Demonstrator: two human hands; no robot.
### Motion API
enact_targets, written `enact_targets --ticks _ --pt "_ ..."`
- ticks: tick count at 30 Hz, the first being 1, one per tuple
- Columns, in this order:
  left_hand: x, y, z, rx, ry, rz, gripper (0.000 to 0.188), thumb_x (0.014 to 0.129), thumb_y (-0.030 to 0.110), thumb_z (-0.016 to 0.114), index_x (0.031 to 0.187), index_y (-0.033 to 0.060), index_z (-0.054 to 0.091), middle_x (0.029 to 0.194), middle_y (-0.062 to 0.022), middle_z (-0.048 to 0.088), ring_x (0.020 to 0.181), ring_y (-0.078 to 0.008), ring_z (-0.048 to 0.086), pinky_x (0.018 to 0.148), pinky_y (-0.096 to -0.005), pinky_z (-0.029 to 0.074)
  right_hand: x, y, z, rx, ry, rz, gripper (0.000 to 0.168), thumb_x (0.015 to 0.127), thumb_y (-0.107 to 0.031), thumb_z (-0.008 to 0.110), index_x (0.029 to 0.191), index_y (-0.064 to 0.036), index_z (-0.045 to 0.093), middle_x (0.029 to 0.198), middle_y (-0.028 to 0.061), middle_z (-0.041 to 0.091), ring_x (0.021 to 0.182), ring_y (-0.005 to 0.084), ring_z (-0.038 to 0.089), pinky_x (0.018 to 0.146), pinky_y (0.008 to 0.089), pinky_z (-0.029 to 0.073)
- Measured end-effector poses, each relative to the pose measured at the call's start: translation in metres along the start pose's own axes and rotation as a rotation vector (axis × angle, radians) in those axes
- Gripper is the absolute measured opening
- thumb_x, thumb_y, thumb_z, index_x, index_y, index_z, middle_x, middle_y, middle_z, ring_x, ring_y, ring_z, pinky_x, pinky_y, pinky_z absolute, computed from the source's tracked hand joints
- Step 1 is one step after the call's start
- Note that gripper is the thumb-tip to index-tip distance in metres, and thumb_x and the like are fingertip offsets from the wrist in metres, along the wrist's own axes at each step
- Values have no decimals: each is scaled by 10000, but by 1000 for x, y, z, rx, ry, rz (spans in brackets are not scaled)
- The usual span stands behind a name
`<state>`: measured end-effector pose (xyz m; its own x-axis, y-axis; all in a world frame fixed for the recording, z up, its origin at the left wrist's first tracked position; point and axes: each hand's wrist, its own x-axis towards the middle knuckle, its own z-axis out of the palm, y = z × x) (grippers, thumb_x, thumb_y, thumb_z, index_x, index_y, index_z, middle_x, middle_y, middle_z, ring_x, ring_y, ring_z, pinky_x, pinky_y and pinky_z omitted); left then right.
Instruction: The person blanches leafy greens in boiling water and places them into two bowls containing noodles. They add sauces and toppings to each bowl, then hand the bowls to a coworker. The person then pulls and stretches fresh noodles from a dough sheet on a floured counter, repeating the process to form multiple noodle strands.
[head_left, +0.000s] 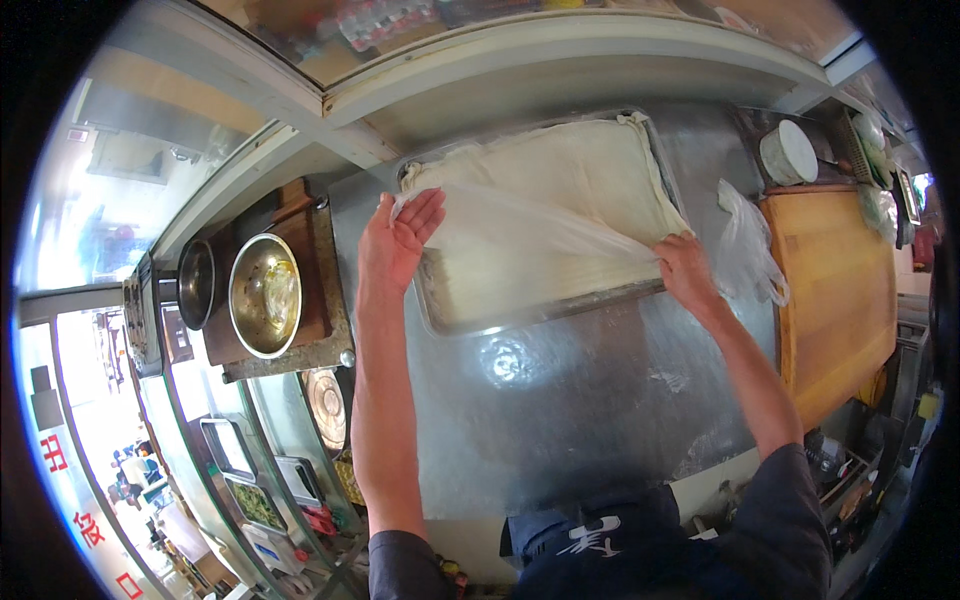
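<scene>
A wide sheet of pale dough (555, 165) lies in a shallow rectangular metal tray (450, 326) on a steel worktop. Over its near part stretches a thin, translucent plastic film (525, 214), drawn into a slanting fold. My left hand (409, 225), palm up and fingers extended, has the film's left corner pinched by the thumb at the tray's left side. At the right rim, my right hand (682, 266) is closed in a fist around the film's other end. Part of the dough shows bare at the far side; part is seen through the film.
Left of the tray, a metal bowl (264, 296) with yellowish liquid stands beside a dark pan (196, 285). To the right are a crumpled plastic bag (750, 244), a wooden board (836, 292) and a white round container (789, 152). A framed glass partition (585, 37) rises behind the steel worktop (570, 405).
</scene>
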<state>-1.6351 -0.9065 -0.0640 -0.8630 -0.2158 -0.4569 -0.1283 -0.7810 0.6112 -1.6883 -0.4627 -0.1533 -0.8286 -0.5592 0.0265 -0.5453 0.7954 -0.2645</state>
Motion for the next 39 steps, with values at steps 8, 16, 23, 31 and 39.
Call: enact_targets --ticks 8,16,23,31,39 --pt "32 42 -10 221 -149 301 245 1033 289 389 980 67 479 1283 -215 552 1216 -328 531 1043 -480 396 142 1 -87 204 341 82 172 857 -30 511 969 -35 641 904 179 649 877 366 636 768 453 499" --pt "64 2 -66 1006 120 401 569 997 344 475 1398 -50 385 1402 -219 448 1348 -323 382 1106 -382 308 173 -12 -23 90 422 -163 396 834 35 512 1200 -71 621 1368 145 505 1244 322 492 1043 373 415" --pt "6 -54 -73 1465 251 711 416 950 233 556 1248 -57 536 1317 -250 517 1243 -370 484 1048 -409 374 83 -12 -68 174 434 -179 342 831 30 528 1144 -55 632 1205 151 607 1054 321 595 891 394 490" --pt "-89 -154 15 1336 50 674 236 943 132 564 1089 -46 614 1046 -191 663 886 -300 653 747 -358 512 -53 100 -133 249 346 442 184 840 -120 558 985 -54 650 844 182 654 784 338 647 680 398 500" --pt "-228 -254 39 1340 143 206 254 944 215 554 839 -12 599 703 -175 549 634 -192 536 592 -368 443 -32 282 -169 132 471 467 151 829 -157 595 881 -36 668 776 207 633 755 367 646 673 423 497"
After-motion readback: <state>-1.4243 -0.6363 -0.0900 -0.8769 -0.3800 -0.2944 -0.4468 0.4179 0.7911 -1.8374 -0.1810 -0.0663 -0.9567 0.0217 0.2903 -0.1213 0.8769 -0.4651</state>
